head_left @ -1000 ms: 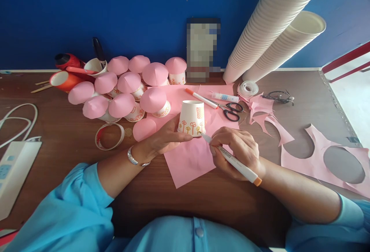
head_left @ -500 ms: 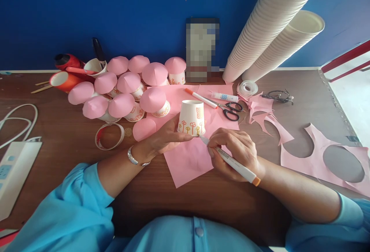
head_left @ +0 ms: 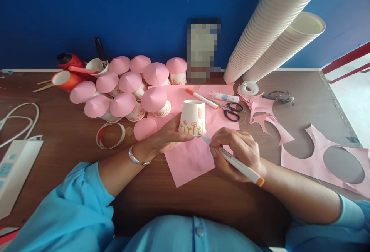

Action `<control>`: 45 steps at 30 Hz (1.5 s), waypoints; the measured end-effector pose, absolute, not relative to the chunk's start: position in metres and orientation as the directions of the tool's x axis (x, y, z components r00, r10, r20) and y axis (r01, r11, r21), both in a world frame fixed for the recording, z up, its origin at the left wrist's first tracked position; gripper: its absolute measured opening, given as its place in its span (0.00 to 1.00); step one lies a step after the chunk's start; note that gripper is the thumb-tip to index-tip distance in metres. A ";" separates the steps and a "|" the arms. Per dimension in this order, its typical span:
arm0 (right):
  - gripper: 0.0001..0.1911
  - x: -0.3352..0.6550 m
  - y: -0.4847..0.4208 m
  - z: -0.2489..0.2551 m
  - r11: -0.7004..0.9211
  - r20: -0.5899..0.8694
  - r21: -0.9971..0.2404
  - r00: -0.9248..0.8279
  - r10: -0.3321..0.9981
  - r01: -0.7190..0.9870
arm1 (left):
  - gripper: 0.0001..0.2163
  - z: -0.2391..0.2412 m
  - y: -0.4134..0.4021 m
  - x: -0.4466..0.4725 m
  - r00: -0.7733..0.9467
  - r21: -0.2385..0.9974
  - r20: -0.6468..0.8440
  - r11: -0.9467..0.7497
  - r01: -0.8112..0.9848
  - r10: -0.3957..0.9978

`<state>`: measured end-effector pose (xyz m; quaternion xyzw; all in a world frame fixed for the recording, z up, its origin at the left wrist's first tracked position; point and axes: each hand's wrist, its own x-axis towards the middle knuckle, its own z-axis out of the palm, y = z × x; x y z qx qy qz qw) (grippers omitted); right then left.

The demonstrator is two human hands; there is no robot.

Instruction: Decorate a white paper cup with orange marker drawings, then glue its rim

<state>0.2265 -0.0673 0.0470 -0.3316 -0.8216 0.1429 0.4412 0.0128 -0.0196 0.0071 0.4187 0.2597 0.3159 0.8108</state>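
An upturned white paper cup (head_left: pixel 192 117) with small orange and pink drawings along its rim stands on a pink paper sheet (head_left: pixel 192 159). My left hand (head_left: pixel 164 138) grips the cup from the left side, thumb along its lower edge. My right hand (head_left: pixel 235 151) is closed round a white marker with an orange end (head_left: pixel 237 163); the marker's tip touches the cup's lower right edge.
Several pink-capped cup mushrooms (head_left: pixel 127 86) crowd the back left. Scissors (head_left: pixel 231 111), an orange pen (head_left: pixel 201 98), a glue tube (head_left: pixel 225 97) and a tape roll (head_left: pixel 248 88) lie behind the cup. Two cup stacks (head_left: pixel 271 32) lean at the back right. Pink offcuts (head_left: pixel 323 155) lie right; a power strip (head_left: pixel 14 167) left.
Almost nothing differs: the marker tip makes small strokes at the cup's lower edge, and the view has shifted slightly.
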 end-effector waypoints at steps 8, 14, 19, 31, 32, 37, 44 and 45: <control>0.10 0.227 -0.066 0.046 0.743 0.630 -0.519 -0.398 0.667 0.423 | 0.19 0.007 -0.021 0.012 0.674 0.831 -0.180 0.477 -0.286 0.717; 0.10 0.227 -0.065 0.045 0.742 0.629 -0.518 -0.399 0.668 0.426 | 0.22 0.008 -0.022 0.011 0.686 0.833 -0.211 0.495 -0.246 0.696; 0.10 0.227 -0.065 0.045 0.753 0.630 -0.515 -0.415 0.657 0.410 | 0.20 0.008 -0.021 0.010 0.682 0.841 -0.204 0.483 -0.245 0.702; 0.10 0.227 -0.067 0.047 0.742 0.606 -0.520 -0.429 0.670 0.423 | 0.20 0.002 -0.020 0.010 0.684 0.844 -0.188 0.472 -0.254 0.705; 0.10 0.227 -0.067 0.047 0.742 0.604 -0.518 -0.432 0.669 0.425 | 0.20 0.002 -0.020 0.010 0.684 0.844 -0.186 0.472 -0.256 0.705; 0.10 0.227 -0.066 0.048 0.743 0.600 -0.516 -0.439 0.669 0.427 | 0.18 0.007 -0.020 0.010 0.685 0.845 -0.196 0.475 -0.244 0.702; 0.10 0.227 -0.066 0.047 0.749 0.631 -0.557 -0.404 0.663 0.360 | 0.18 0.006 -0.022 0.010 0.649 0.833 -0.205 0.479 -0.276 0.732; 0.10 0.228 -0.066 0.047 0.755 0.642 -0.555 -0.398 0.656 0.349 | 0.18 0.005 -0.022 0.011 0.650 0.830 -0.199 0.479 -0.286 0.733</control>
